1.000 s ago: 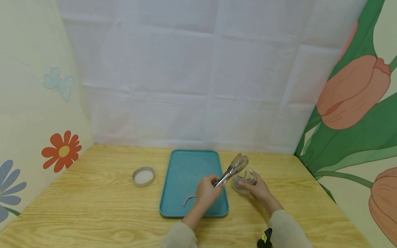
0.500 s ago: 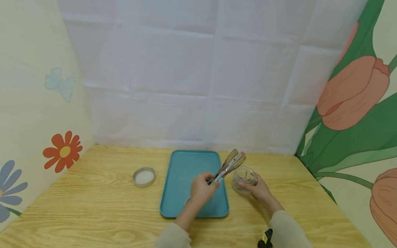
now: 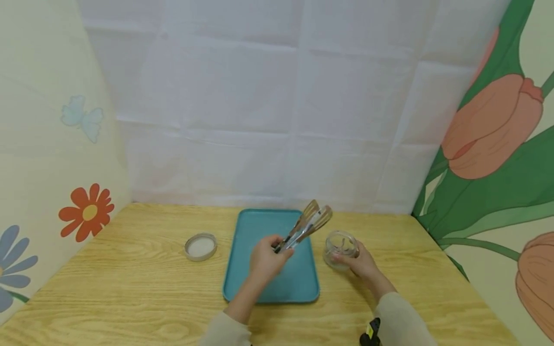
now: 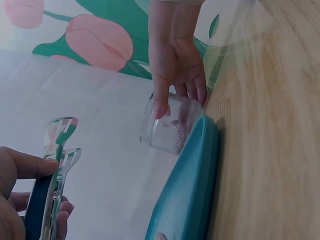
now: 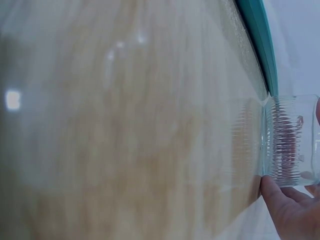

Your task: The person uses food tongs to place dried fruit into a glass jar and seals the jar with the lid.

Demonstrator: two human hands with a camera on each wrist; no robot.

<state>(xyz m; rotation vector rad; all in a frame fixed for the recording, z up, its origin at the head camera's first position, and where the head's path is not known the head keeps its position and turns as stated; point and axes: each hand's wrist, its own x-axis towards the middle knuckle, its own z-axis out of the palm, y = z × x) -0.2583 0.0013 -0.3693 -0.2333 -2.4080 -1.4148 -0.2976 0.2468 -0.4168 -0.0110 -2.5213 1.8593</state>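
Observation:
In the head view my left hand (image 3: 266, 262) holds metal tongs (image 3: 305, 223) with slotted ends over the teal tray (image 3: 270, 220). The tongs' arms stand apart, with nothing visible between their ends. A clear glass jar (image 3: 334, 249) stands just right of the tray, with my right hand (image 3: 362, 263) gripping its right side. Small pinkish-brown pieces (image 4: 175, 123) show inside the jar in the left wrist view. A small pinkish bit (image 4: 161, 236) shows on the tray at that view's bottom edge; my left hand and forearm cover that part of the tray in the head view.
A round lid (image 3: 201, 247) with a beige rim lies on the wooden table (image 3: 151, 283), left of the tray. Behind the table hangs a white cloth (image 3: 216, 120). Flower-printed walls (image 3: 484, 144) flank both sides. A black and yellow device (image 3: 370, 331) sits by the right sleeve.
My left hand has moved left with the tongs, away from the jar and over the tray. The curved pinkish strip is now hidden in the head view. My right hand and the jar have stayed put.

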